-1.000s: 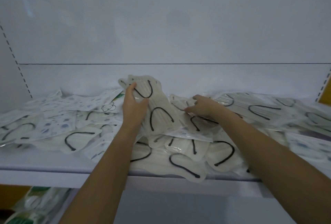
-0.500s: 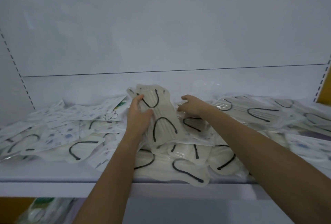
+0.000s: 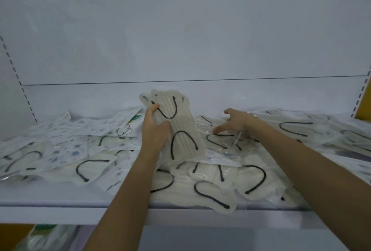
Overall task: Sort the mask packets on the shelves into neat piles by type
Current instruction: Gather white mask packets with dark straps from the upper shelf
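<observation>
A white shelf (image 3: 60,213) lay strewn with mask packets (image 3: 212,192).
The left hand (image 3: 154,130) gripped upright cream packets (image 3: 181,128) with black loops; the right hand (image 3: 239,120), fingers spread, hovered at a clear packet (image 3: 222,140), perhaps touching it.

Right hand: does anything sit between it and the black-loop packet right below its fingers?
Nothing visible does. The right hand is spread open just above that packet, which lies on top of the heap. The left hand grips its stack to the side, not between.
</observation>
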{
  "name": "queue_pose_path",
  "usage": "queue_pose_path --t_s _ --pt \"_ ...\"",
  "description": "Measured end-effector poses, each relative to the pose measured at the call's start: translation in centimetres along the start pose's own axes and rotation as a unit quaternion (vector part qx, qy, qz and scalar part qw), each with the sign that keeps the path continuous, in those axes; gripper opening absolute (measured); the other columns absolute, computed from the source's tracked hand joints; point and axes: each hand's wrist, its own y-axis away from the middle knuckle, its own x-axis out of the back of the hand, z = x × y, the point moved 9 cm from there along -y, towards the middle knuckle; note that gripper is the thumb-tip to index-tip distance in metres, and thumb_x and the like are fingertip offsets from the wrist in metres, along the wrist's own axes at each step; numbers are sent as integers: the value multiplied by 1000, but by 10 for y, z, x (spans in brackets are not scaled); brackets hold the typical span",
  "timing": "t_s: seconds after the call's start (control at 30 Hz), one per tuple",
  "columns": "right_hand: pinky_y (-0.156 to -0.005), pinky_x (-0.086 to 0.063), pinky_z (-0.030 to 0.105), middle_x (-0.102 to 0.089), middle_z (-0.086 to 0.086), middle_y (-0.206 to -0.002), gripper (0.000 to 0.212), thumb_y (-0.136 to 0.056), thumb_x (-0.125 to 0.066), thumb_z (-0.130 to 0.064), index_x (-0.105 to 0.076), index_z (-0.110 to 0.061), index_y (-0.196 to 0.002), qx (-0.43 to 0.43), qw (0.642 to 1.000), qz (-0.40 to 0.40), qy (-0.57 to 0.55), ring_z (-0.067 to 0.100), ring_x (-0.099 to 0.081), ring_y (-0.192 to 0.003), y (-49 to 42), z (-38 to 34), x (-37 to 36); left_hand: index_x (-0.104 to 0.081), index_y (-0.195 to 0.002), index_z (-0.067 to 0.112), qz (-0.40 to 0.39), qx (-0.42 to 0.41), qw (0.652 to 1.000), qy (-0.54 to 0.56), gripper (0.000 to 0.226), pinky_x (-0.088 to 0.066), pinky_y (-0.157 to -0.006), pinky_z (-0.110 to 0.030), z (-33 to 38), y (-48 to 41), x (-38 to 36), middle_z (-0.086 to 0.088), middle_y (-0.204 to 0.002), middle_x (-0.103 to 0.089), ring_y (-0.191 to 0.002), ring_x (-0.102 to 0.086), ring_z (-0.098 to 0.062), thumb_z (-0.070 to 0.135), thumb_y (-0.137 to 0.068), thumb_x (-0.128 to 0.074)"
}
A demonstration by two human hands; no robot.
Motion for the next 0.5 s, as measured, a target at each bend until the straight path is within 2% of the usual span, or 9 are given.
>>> queue_pose_path --t_s 0.07,0.13,0.2,0.27,0.37,0.43,0.5 --pt "-111 -26 44 -38 8 -146 95 -70 -75 -49 -25 -20 -145 27 999 -1 -32 30 -36 -133 -1 -10 0 -44 -131 18 2 -1 1000 6 50 -40 -68 -7 1 1 1 13 -110 -47 -94 -49 -4 -3 -86 -52" --pt "-102 -36 33 -41 11 -142 86 -76 -75 -33 -25 -18 -145 62 995 -14 -71 28 -43 -126 1 -22 0 -44 -132 18 5 2 1000 11 51 -40 -75 -11 0 1 3 11 -116 -45 -99 -48 -5 -3 -86 -52" --pt "-95 -35 30 -43 10 -140 80 -80 -71 -31 -26 -19 -145 87 992 -23 -93 25 -46 -123 4 -32 2 -44 -132 18 7 -3 1000 10 51 -41 -69 -5 0 1 3 10 -115 -45 -93 -50 -3 -3 -86 -51" --pt "-99 -34 32 -46 5 -136 83 -79 -72 -36 -26 -19 -145 94 990 -52 -96 24 -45 -124 7 -39 -2 -44 -132 18 6 -5 1000 9 51 -40 -72 -7 0 0 3 11 -115 -45 -96 -50 -4 -3 -86 -51" --pt "-93 -40 30 -55 2 -110 80 -78 -74 -25 -29 -17 -144 104 988 -76 -80 20 -52 -107 6 -45 -9 -45 -130 21 5 -11 1000 16 51 -39 -78 -13 -1 0 4 12 -116 -46 -106 -48 -7 -3 -86 -50" --pt "-83 -42 27 -57 5 -110 67 -83 -65 -13 -32 -16 -142 109 989 -12 -96 22 -54 -101 3 -46 4 -47 -129 22 23 -22 999 17 50 -40 -89 -19 -1 -2 7 13 -119 -47 -113 -48 -8 -2 -86 -49" --pt "-77 -43 28 -59 12 -109 59 -86 -57 -8 -33 -14 -140 92 978 114 -146 26 -56 -100 0 -36 31 -47 -129 23 54 -27 998 13 49 -39 -102 -28 -3 -3 14 12 -124 -48 -120 -46 -11 1 -86 -47"
